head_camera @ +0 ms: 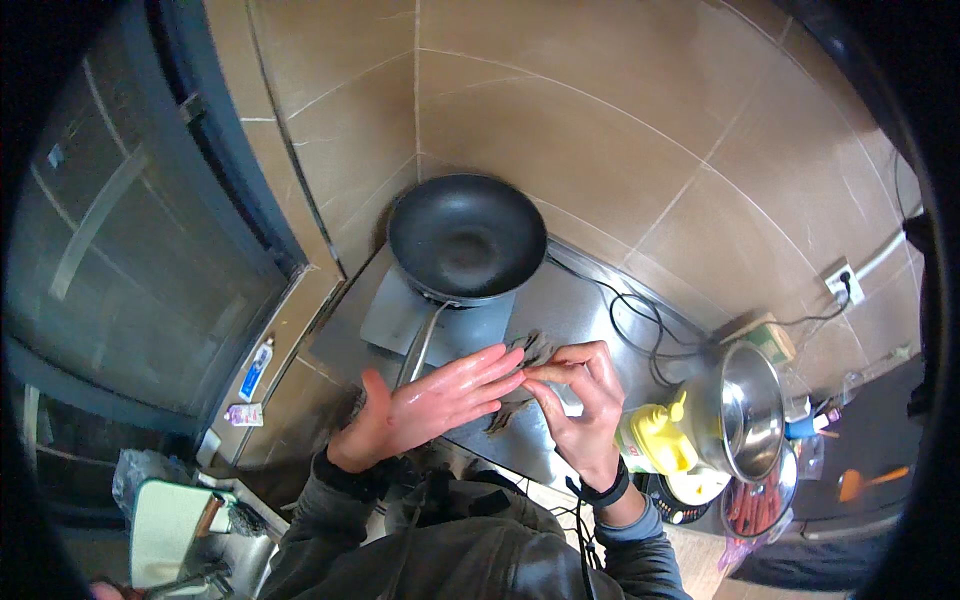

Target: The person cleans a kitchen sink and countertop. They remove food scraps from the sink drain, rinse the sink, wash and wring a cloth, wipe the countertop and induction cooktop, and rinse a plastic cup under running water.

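Wet and shiny, my left hand [439, 401] is spread with its palm up and holds nothing. The thumb and forefinger of my right hand [585, 405] touch a fingertip of the left; whether something small is between them cannot be told. Both hands are over the steel counter's front part. Beyond them a black wok [469, 236] stands on a flat grey cooking plate [390, 315], its metal handle [424, 345] pointing towards me. A crumpled dark cloth [510, 416] lies under and behind the hands, partly hidden.
To the right stand a yellow pump bottle [664, 442], a steel bowl [750, 412] and a bowl of reddish sticks [754, 506]. A black cable [660, 330] runs to a wall socket [845, 285]. At left, a tube [256, 369] lies on the ledge; a pale green board [161, 525] is lower down.
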A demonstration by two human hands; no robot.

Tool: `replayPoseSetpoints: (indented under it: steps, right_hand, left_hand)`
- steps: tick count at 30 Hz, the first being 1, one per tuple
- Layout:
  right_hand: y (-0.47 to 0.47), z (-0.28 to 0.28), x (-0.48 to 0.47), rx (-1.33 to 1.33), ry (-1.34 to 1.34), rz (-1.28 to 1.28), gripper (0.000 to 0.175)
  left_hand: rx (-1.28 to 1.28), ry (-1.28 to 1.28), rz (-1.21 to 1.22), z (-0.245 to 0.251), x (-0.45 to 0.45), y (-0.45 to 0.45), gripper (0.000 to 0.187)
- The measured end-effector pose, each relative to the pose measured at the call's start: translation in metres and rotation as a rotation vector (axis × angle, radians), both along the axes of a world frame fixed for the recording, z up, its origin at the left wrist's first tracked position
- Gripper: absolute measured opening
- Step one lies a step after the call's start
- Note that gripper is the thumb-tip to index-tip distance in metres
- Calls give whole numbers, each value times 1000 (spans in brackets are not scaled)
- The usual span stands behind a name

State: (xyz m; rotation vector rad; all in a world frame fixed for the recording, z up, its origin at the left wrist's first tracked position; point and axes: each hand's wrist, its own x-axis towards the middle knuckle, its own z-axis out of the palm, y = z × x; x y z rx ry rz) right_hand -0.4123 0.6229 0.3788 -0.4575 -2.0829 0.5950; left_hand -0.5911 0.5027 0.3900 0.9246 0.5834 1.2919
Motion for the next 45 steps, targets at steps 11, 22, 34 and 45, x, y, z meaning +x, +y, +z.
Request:
replayPoseSetpoints:
  steps: [11, 22, 34, 45]
  right_hand:
    - [-18, -12, 68, -67, -16, -318, 20]
    - [-109, -14, 214, -369, 147, -818, 10]
    - [-307, -70, 394, -622, -24, -1747, 16]
    - [-378, -107, 447, -702, -265, -1897, 19]
  left_hand:
    - [23, 90, -389, -9, 28, 46, 134]
    - [45, 155, -642, -34, 41, 74, 124]
    - [91, 97, -725, -72, 5, 105, 95]
    - [-5, -11, -774, -83, -14, 116, 82]
